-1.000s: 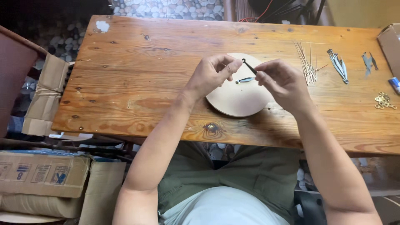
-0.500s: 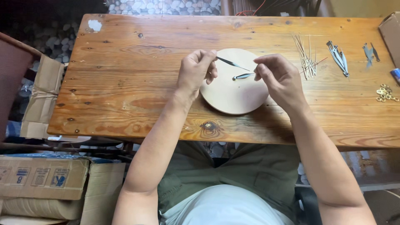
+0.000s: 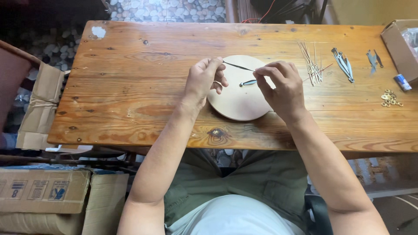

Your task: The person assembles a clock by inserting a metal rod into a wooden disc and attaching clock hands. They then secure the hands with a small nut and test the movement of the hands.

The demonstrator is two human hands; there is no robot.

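Above the round wooden disc (image 3: 237, 102), a thin dark needle-like strip (image 3: 238, 66) is stretched between the 2 hands, slightly tilted, its left end higher. The left hand (image 3: 203, 80) pinches the strip's left end between thumb and forefinger, the other fingers loosely curled over the disc's left edge. The right hand (image 3: 282, 89) pinches the right end with its fingertips (image 3: 258, 73), the rest of the hand hanging over the disc's right side. Both hands are closed narrowly on the strip. The disc lies flat on the wooden table (image 3: 143, 87), close to the near edge, and a short dark pointer (image 3: 248, 82) lies near its middle, just below the strip. To the right of the disc, a loose bundle of thin sticks (image 3: 311, 65) lies on the table; further right sit a small heap of bluish metal pointers (image 3: 343, 63) and 2 more dark pieces (image 3: 373, 60). Near the table's right end are a cluster of small brass rings (image 3: 389, 98), a small blue object (image 3: 402, 82) and the corner of a cardboard box (image 3: 398, 43). Cardboard boxes (image 3: 43, 191) also stand on the floor at the person's left, below the table's edge.
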